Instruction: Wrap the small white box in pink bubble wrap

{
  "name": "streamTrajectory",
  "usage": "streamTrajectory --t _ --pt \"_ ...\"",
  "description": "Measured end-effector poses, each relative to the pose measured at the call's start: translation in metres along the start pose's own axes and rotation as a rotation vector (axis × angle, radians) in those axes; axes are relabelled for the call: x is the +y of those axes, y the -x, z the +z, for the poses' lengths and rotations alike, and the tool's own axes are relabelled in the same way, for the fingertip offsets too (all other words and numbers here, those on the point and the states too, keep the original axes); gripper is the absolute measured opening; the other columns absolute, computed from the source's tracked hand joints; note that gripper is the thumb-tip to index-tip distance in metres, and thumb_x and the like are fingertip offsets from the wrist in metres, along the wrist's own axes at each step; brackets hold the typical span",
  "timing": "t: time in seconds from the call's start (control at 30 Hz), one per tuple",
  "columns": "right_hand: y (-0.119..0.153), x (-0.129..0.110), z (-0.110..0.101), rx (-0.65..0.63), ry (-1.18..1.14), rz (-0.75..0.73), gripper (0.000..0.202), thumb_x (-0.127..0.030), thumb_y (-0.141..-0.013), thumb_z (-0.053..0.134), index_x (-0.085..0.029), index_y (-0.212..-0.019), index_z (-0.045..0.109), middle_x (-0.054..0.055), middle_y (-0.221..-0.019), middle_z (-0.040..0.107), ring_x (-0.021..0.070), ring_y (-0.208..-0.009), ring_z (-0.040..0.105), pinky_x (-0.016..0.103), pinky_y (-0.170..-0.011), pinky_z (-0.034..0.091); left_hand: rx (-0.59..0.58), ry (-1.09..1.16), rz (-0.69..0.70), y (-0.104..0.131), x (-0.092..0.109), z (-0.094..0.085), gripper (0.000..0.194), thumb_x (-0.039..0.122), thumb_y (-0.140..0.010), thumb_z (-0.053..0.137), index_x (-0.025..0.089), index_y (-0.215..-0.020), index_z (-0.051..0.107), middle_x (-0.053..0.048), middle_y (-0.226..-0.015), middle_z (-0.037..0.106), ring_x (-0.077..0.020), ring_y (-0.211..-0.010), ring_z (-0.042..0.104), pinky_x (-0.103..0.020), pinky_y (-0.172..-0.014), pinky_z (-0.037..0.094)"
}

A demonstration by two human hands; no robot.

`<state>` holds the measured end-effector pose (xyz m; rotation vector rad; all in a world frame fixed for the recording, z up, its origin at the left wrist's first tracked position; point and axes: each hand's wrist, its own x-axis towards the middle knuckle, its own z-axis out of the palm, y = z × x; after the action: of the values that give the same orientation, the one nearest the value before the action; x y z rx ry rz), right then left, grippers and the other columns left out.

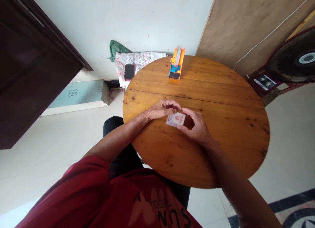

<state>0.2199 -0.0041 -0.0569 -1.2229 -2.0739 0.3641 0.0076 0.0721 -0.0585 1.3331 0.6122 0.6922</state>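
Note:
A small white box [180, 118] with red print lies in clear plastic wrap near the middle of the round wooden table. My right hand [197, 126] holds it from the right, thumb at the near edge and index finger at the far edge. My left hand [165, 109] is bent over its far left side, thumb and fingers closed together at the far edge. The tips of both hands meet there, so the exact contact is hidden. Loose, crinkled wrap sticks out at the box's left end.
At the far edge of the table [236, 123] stands an orange and blue tape dispenser [176, 64]. Beyond the table's left edge, a dark phone [129, 72] rests on a printed white sack [147, 57]. A large black fan [295, 57] stands at right.

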Motion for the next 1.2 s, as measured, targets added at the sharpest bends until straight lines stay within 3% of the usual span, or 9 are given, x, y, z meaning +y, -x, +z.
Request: streamTrajectory --t 0.27,0.67,0.9,1.1,1.2 --pt "0.001 -0.003 -0.007 0.037 -0.009 -0.058 0.064 -0.053 -0.078 0.076 -0.025 -0.132 0.056 0.013 -0.126 0.069 0.0337 -0.115 0.065 0.053 -0.099 0.048 0.092 -0.033 0.041 -0.002 -0.003 -0.005 0.032 0.038 -0.075 0.079 0.014 -0.096 0.072 -0.003 -0.084 0.071 -0.0115 -0.074 0.063 -0.024 -0.072 0.048" --pt "-0.002 -0.005 -0.004 0.092 0.006 -0.107 0.038 -0.045 -0.082 0.074 -0.026 -0.114 0.065 0.01 -0.112 0.075 0.0303 -0.104 0.07 0.049 -0.092 0.051 0.006 -0.085 0.008 -0.001 0.005 -0.002 0.029 0.039 -0.071 0.08 0.013 -0.079 0.068 0.001 -0.071 0.063 -0.0087 -0.064 0.055 -0.022 -0.063 0.045" --pt "-0.004 -0.005 -0.003 0.029 0.022 -0.072 0.032 -0.046 -0.084 0.071 -0.028 -0.111 0.067 0.008 -0.11 0.076 0.0295 -0.103 0.07 0.05 -0.094 0.05 0.001 -0.16 0.029 0.0 0.003 0.0 0.027 0.036 -0.073 0.075 0.015 -0.071 0.058 0.002 -0.073 0.061 -0.0091 -0.067 0.055 -0.021 -0.062 0.045" --pt "-0.004 -0.006 -0.008 0.043 0.003 -0.103 0.033 -0.043 -0.085 0.07 -0.026 -0.113 0.066 0.009 -0.113 0.075 0.0298 -0.108 0.069 0.05 -0.095 0.05 -0.013 -0.099 0.015 -0.001 0.005 -0.003 0.026 0.036 -0.072 0.076 0.014 -0.074 0.064 0.001 -0.071 0.063 -0.0092 -0.065 0.054 -0.022 -0.065 0.045" --pt "-0.002 -0.008 -0.013 0.027 -0.053 -0.073 0.036 -0.043 -0.086 0.067 -0.026 -0.118 0.065 0.011 -0.121 0.072 0.0298 -0.115 0.066 0.051 -0.099 0.048 0.045 -0.087 0.027 -0.002 0.005 -0.005 0.021 0.034 -0.071 0.075 0.014 -0.076 0.069 0.0 -0.073 0.067 -0.0107 -0.069 0.058 -0.023 -0.07 0.046"
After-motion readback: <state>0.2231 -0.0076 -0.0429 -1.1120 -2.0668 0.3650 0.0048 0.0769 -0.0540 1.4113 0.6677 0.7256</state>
